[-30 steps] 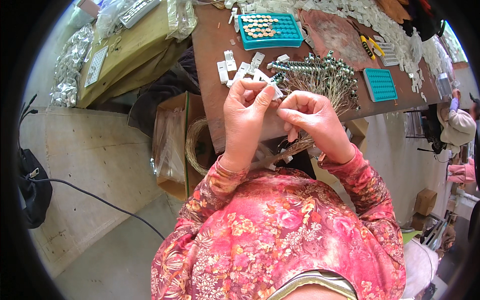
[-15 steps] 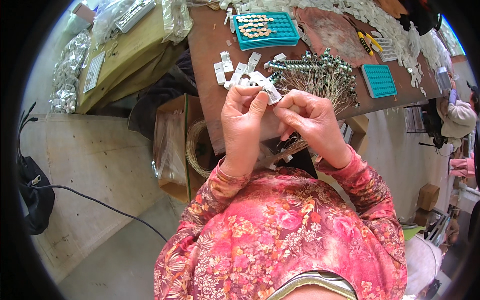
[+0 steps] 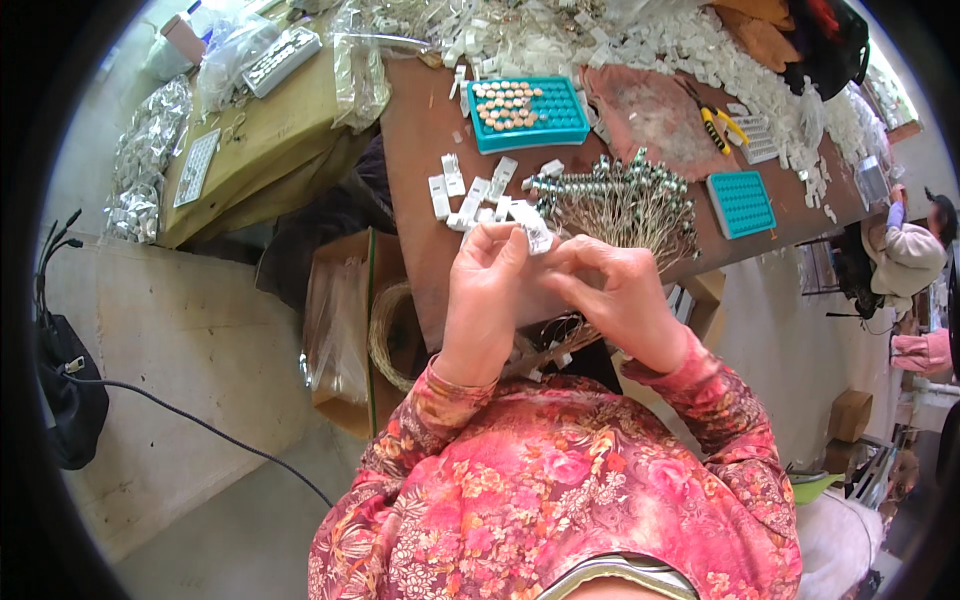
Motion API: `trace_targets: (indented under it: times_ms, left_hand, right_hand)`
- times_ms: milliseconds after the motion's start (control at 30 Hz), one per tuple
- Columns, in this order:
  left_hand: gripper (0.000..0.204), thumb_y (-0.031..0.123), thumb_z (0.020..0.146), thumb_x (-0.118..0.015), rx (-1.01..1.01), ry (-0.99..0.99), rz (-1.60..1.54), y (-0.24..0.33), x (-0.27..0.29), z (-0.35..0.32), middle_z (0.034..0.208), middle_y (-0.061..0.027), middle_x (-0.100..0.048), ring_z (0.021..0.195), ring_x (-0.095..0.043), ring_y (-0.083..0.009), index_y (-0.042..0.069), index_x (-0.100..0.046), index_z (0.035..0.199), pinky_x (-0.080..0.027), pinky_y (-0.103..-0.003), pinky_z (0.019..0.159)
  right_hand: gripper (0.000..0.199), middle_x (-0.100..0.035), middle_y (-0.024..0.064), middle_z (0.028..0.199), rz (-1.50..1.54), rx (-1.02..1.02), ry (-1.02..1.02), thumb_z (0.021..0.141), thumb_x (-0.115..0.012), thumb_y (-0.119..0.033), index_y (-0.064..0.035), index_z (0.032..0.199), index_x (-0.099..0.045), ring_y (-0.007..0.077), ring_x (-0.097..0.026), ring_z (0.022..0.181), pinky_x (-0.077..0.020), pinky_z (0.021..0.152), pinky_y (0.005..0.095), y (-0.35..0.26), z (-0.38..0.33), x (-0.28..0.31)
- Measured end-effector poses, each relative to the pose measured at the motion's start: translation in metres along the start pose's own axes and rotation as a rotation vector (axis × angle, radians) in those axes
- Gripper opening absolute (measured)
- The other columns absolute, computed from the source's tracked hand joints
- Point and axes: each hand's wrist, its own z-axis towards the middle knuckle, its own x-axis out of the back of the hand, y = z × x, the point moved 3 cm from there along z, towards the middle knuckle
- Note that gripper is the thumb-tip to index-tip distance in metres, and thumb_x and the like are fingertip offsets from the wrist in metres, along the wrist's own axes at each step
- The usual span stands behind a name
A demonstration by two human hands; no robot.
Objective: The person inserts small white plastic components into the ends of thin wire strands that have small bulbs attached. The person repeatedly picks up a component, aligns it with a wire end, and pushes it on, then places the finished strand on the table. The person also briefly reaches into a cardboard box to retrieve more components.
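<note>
– our view has tipped since half a second ago, so both our hands and the brown bench (image 3: 415, 130) sit lower in it. what do we hold?

– one small white plastic piece (image 3: 537, 238), raised above the bench near its front edge: our left hand (image 3: 483, 295) pinches it between thumb and forefinger.

– and our right hand (image 3: 622, 300)?

– its thumb and fingers lie close together just beside the piece; we cannot tell whether they pinch anything.

– how many more white ones do we see close by?

– about seven blocky white plastic parts (image 3: 473, 202) just beyond our left hand, some overlapping, so our count is rough.

– trays?

– two on the bench, both teal plastic with rows of round pockets: one larger tray (image 3: 540, 143) with some two dozen or more copper-coloured discs (image 3: 507, 105), and one smaller tray (image 3: 742, 205) to our right.

– between them?

– one bundle of thin brown wires with dark green heads (image 3: 622, 212), more than we can count. beyond it we have one faded pink cloth (image 3: 640, 115) and one pair of pliers with yellow-and-black handles (image 3: 717, 132).
</note>
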Motion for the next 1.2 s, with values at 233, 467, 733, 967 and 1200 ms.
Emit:
trace_targets:
  times_ms: [233,467,733,967,1200]
  left_hand:
    - [0.016,0.015,0.098,-0.050,0.195,-0.157,-0.316,0.004,0.007,0.016,0.108,-0.0126,-0.062,0.092,-0.065,-0.0171,0.007,-0.048,0.113,-0.054,-0.020,0.067]
    - [0.015,0.014,0.097,-0.054,-0.098,-0.136,-0.200,-0.012,0.007,0.043,0.102,-0.0127,-0.062,0.084,-0.063,-0.0170,0.009,-0.046,0.108,-0.053,-0.028,0.076]
    - [0.012,0.011,0.097,-0.053,-0.122,-0.191,-0.260,-0.022,0.011,0.047,0.100,-0.0139,-0.062,0.076,-0.060,-0.0170,0.010,-0.047,0.107,-0.049,-0.029,0.070]
    - [0.010,0.010,0.097,-0.052,-0.089,-0.173,-0.277,-0.022,0.010,0.048,0.101,-0.0140,-0.062,0.077,-0.061,-0.0181,0.011,-0.048,0.106,-0.050,-0.030,0.072]
    - [0.013,0.011,0.097,-0.052,-0.078,-0.218,-0.353,-0.022,0.012,0.048,0.103,-0.0147,-0.062,0.086,-0.059,-0.0176,0.009,-0.048,0.109,-0.049,-0.030,0.075]
  right_hand:
    - [0.017,-0.070,0.0095,0.079,-0.183,0.062,-0.013,0.082,-0.070,-0.016,-0.0038,0.094,-0.070,0.0125,-0.067,0.071,-0.0523,0.064,0.0264,0.039,0.083,0.077]
    - [0.017,-0.067,0.0143,0.083,-0.341,0.297,-0.152,0.080,-0.068,-0.015,-0.0042,0.093,-0.069,0.0274,-0.066,0.075,-0.0519,0.069,0.0352,0.091,0.169,0.049]
    - [0.013,-0.064,0.0132,0.080,-0.381,0.323,-0.153,0.077,-0.070,-0.014,-0.0043,0.086,-0.067,0.0286,-0.064,0.074,-0.0506,0.069,0.0369,0.100,0.174,0.029]
    - [0.010,-0.063,0.0108,0.078,-0.279,0.247,-0.137,0.075,-0.069,-0.008,-0.0015,0.082,-0.066,0.0216,-0.064,0.071,-0.0508,0.066,0.0328,0.105,0.177,0.030]
    - [0.010,-0.064,0.0036,0.074,-0.116,-0.129,-0.207,0.072,-0.068,-0.004,0.0013,0.079,-0.064,0.0081,-0.058,0.069,-0.0503,0.066,0.0246,0.111,0.205,0.047]
